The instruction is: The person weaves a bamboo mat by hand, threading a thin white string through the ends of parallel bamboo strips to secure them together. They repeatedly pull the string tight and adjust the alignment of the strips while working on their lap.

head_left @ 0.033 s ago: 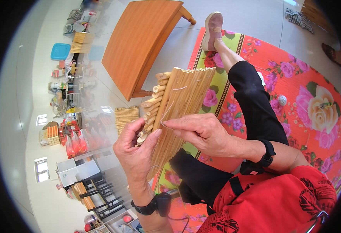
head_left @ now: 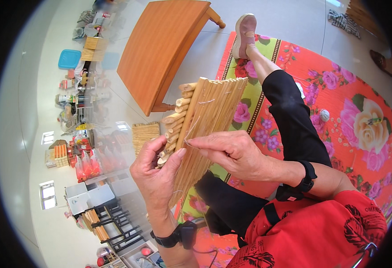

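A mat of pale reed sticks (head_left: 213, 105), bound side by side with thread, is held upright in front of me. My left hand (head_left: 158, 176) grips its lower left edge, thumb pressed on the stick ends. My right hand (head_left: 234, 154) rests across the mat's face, with fingertips pinched on a thin pale thread (head_left: 191, 129) near the left edge. The thread runs up along the sticks. Both wrists wear black bands.
A low orange wooden table (head_left: 160, 49) stands ahead on the grey floor. I sit on a red floral floor mat (head_left: 347, 89) with one leg stretched out, and a small ball of thread (head_left: 324, 115) lies on it. A small woven mat (head_left: 144, 133) and cluttered shelves (head_left: 77, 156) are at left.
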`<state>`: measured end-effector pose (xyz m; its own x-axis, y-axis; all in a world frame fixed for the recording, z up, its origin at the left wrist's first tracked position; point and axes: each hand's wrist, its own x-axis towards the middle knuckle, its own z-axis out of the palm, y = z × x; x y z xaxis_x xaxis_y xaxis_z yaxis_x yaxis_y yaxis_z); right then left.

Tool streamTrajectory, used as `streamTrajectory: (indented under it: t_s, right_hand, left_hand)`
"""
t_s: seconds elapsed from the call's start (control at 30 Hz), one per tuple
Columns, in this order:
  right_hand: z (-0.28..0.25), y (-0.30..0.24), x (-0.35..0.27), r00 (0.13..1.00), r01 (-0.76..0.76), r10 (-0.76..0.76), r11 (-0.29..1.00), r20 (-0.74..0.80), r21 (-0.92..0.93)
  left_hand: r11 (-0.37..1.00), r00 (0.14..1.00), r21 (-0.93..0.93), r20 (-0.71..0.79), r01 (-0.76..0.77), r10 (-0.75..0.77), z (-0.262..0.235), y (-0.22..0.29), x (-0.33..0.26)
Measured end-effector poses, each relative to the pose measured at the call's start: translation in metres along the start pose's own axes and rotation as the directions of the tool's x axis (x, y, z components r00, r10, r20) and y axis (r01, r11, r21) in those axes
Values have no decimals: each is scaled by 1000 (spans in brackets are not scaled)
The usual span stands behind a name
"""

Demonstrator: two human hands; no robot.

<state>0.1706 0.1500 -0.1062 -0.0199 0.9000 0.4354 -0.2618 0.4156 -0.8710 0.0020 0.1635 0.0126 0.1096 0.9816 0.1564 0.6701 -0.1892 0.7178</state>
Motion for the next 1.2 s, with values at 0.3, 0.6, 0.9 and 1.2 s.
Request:
streamTrajectory:
  t_s: [0.3, 0.6, 0.9, 1.2]
  right_hand:
    - [0, 2, -1, 1000, 25, -25, 1000, -13, -12]
    - [-13, -31, -17, 983, -182, 183, 982, -22, 55]
    - [-61, -40, -69, 831, -541, 534, 717, 153, 440]
    - [-98, -61, -127, 675, -725, 697, 565, 243, 394]
  left_hand:
    - [999, 1000, 24, -2, -27, 27, 1, -4, 0]
    - [949, 969, 196, 39, -247, 244, 19, 8, -19]
    - [887, 938, 332, -20, -321, 347, 69, 34, -70]
    - [900, 911, 146, 107, -410, 397, 92, 40, -118]
